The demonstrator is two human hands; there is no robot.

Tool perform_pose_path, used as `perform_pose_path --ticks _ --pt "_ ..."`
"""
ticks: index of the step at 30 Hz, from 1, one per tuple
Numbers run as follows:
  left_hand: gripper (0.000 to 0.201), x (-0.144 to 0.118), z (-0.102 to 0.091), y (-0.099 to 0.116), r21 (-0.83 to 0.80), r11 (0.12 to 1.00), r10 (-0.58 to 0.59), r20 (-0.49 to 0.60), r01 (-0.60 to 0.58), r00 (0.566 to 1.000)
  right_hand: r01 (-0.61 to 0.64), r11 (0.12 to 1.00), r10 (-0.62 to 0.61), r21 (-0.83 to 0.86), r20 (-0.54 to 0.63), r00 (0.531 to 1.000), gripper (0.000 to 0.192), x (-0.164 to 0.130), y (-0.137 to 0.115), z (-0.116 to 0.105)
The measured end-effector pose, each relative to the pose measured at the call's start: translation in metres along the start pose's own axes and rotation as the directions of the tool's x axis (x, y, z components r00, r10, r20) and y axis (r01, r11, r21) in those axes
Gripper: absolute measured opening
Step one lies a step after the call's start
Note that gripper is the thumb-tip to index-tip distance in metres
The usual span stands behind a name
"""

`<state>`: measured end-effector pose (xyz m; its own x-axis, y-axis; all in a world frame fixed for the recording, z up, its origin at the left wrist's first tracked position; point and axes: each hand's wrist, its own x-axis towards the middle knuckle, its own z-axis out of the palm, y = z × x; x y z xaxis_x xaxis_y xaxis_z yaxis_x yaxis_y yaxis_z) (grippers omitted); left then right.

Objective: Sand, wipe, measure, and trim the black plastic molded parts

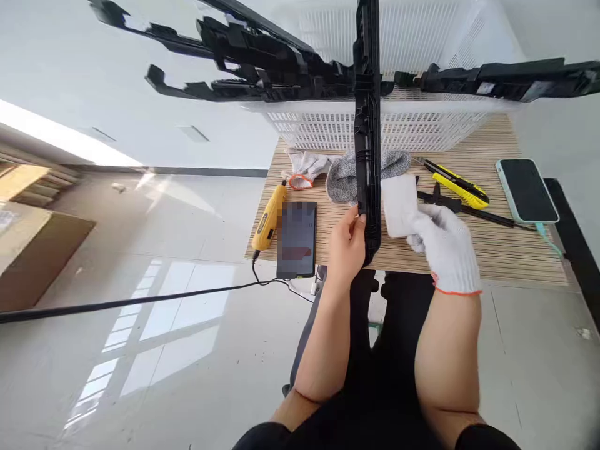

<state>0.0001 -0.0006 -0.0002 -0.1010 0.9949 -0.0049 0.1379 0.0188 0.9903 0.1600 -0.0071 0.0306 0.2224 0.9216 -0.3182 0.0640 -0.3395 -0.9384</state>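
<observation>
My bare left hand (347,247) grips the near end of a long black plastic trim part (368,144). The part runs away from me, across the table and over the rim of a white basket. In a white knitted glove with an orange cuff, my right hand (445,244) pinches a white square pad (400,205) just right of the black part. Beneath the part lies a grey cloth or glove (342,178), partly hidden by it. A white glove (309,167) rests to the left of that cloth.
The white slatted basket (323,128) holds several long black parts (281,69) that stick out sideways. On the striped table (510,256) lie a yellow corded tool (269,219), a dark tablet-like device (300,234), a yellow cutter (459,184), black calipers (473,211) and a phone (527,190).
</observation>
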Motion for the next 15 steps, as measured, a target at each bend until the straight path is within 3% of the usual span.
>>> perform_pose_path --ticks 1,3,4,6,7,8,12,15 --pt "0.029 0.000 0.000 0.000 -0.019 1.000 0.008 0.001 -0.008 1.000 -0.048 0.998 0.054 -0.045 0.141 0.989 0.029 -0.001 0.000 -0.002" --pt "0.030 -0.001 0.000 -0.002 -0.048 0.999 0.005 0.003 -0.004 1.000 -0.069 0.990 0.098 -0.120 0.256 0.962 0.033 -0.002 0.002 -0.005" --pt "0.031 -0.001 -0.001 -0.003 -0.055 0.998 -0.011 -0.003 0.011 1.000 -0.055 0.986 0.090 -0.155 0.232 0.969 0.033 -0.002 0.003 -0.007" --pt "0.035 0.000 -0.002 -0.005 -0.064 0.996 -0.054 0.004 0.054 0.999 0.043 0.983 -0.039 -0.177 0.023 0.999 0.033 0.000 0.004 -0.012" --pt "0.037 0.000 -0.002 -0.007 -0.071 0.995 -0.070 0.017 0.071 0.997 0.101 0.978 -0.116 -0.185 -0.075 0.990 0.034 0.002 0.005 -0.015" --pt "0.039 0.000 -0.003 -0.008 -0.080 0.993 -0.082 0.030 0.085 0.996 0.142 0.968 -0.165 -0.205 -0.102 0.981 0.034 0.002 0.005 -0.018" --pt "0.043 0.000 -0.004 -0.010 -0.113 0.990 -0.081 0.054 0.087 0.995 0.198 0.924 -0.166 -0.328 0.123 0.978 0.031 0.002 0.005 -0.028" --pt "0.041 0.001 -0.005 -0.011 -0.123 0.992 -0.020 0.089 0.031 0.996 0.249 0.896 -0.253 -0.367 0.039 0.967 0.031 0.002 0.006 -0.026"
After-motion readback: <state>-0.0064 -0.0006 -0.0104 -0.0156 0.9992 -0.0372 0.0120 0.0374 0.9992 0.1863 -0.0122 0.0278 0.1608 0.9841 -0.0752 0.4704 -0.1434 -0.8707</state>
